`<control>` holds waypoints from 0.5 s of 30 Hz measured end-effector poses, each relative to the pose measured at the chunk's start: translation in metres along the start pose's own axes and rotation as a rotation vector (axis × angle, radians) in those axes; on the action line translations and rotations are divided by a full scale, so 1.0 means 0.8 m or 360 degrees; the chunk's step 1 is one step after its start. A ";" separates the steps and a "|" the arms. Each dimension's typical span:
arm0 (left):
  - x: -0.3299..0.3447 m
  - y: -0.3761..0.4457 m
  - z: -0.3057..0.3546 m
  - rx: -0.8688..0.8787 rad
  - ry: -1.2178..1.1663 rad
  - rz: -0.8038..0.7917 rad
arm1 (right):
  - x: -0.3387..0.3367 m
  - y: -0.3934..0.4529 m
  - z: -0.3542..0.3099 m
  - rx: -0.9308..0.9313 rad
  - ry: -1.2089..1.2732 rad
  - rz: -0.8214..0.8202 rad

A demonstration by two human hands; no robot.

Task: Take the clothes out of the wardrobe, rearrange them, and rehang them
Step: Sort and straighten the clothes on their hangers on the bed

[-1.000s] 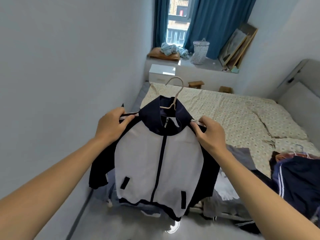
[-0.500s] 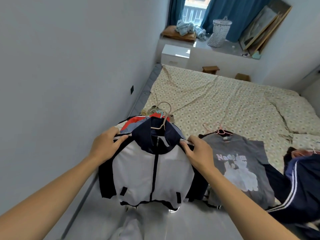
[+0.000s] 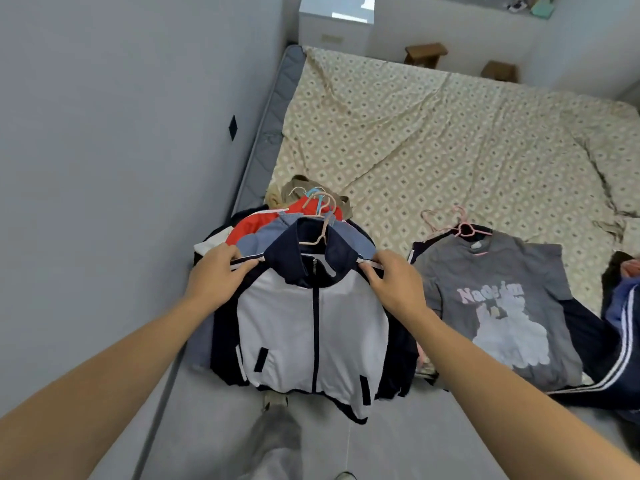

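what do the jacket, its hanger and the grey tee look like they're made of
Jacket: smooth, faintly shiny woven fabric, probably polyester; the white panels lie flat with few creases.
Hanger: thin beige rod, likely coated wire or plastic; too small to tell which.
Grey tee: soft matte knit, probably cotton jersey, with a pale printed graphic and lettering on the front.

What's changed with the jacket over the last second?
The navy and white jacket, held up in front of the bed a second ago, has come down onto the pile of hangered clothes at the bed's near corner. Left hand and right hand still pinch its shoulders. The grey T-shirt hasn't moved.
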State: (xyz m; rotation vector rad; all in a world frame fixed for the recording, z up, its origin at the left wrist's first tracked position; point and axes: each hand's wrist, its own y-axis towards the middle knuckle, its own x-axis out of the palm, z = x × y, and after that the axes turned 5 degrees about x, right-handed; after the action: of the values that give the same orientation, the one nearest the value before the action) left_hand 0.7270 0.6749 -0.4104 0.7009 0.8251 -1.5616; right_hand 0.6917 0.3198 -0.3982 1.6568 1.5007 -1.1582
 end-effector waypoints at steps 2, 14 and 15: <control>0.017 0.042 -0.014 0.0003 0.0059 -0.0019 | 0.019 0.041 0.002 0.0018 -0.0029 -0.0017; 0.119 0.182 0.007 0.0192 0.0493 -0.0108 | 0.092 0.187 0.039 -0.0007 -0.0274 -0.0038; 0.125 0.182 0.024 0.0237 0.0495 -0.0125 | 0.087 0.187 0.043 -0.0025 -0.0286 -0.0044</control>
State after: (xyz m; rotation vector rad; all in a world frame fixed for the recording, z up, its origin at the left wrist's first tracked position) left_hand 0.8573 0.5917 -0.4989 1.0493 0.9802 -1.6187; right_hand 0.8295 0.2953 -0.4924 1.4836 1.4197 -1.2709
